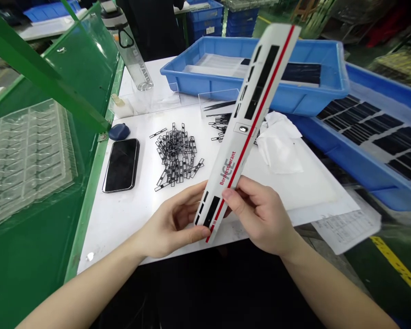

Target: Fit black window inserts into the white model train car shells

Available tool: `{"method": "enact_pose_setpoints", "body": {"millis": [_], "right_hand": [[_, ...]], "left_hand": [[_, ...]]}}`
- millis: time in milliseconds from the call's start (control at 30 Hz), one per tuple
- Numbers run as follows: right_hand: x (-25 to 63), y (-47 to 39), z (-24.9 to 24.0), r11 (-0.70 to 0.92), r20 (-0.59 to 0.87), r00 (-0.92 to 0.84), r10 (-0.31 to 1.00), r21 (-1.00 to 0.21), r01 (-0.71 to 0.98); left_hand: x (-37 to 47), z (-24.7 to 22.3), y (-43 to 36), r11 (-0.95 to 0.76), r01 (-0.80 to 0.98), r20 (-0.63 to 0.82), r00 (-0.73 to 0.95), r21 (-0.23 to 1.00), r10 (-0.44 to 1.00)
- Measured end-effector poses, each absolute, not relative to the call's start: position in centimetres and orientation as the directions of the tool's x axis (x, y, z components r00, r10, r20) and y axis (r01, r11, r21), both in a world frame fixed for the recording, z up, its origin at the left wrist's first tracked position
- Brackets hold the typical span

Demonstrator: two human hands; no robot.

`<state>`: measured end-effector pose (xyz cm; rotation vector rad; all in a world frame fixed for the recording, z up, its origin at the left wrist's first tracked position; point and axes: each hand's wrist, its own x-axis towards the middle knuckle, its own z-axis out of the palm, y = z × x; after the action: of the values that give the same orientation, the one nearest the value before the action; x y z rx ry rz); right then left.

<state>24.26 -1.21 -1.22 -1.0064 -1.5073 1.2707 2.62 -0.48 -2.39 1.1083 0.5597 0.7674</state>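
Note:
A long white model train car body [238,141] with a red stripe and black windows is held up at a tilt over the white table [144,210]. Around its lower end my left hand [176,221] is closed, thumb on the near tip. My right hand [260,212] grips the right edge a little higher, thumb on the red stripe. Small black window frames lie in a heap [178,155] left of the body. More black frames [221,125] and dark tweezers [219,106] lie behind it, partly covered.
A phone [121,164], dark blue round object [119,131] and bottle [133,55] stand along the left side. Blue bins [308,98] are behind and right. White tissue [281,141] lies right. A clear tray [27,155] is far left; a person [154,27] is beyond.

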Motion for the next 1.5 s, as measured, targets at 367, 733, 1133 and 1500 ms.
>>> {"method": "enact_pose_setpoints", "body": {"millis": [367, 733, 1133, 1500], "right_hand": [[25.2, -1.1, -1.1, -0.058, -0.008, -0.341, 0.94, -0.989, -0.137], [33.4, 1.1, 0.4, 0.586, 0.441, -0.54, 0.717, 0.038, 0.809], [36.0, -0.4, -1.6, 0.711, 0.437, -0.654, 0.617, 0.046, 0.702], [31.7, 15.1, 2.6, 0.465, 0.12, -0.453, 0.884, -0.34, 0.817]], "left_hand": [[2.2, -1.8, -1.2, 0.118, -0.087, -0.048, 0.571, 0.989, 0.82], [-0.2, 0.5, 3.2, 0.482, -0.405, -0.255, 0.497, 0.777, 0.829], [1.4, 0.8, 3.6, 0.629, 0.107, -0.6, 0.453, 0.77, 0.659], [0.0, -0.6, 4.1, 0.275, 0.283, -0.382, 0.463, 0.919, 0.799]]}}
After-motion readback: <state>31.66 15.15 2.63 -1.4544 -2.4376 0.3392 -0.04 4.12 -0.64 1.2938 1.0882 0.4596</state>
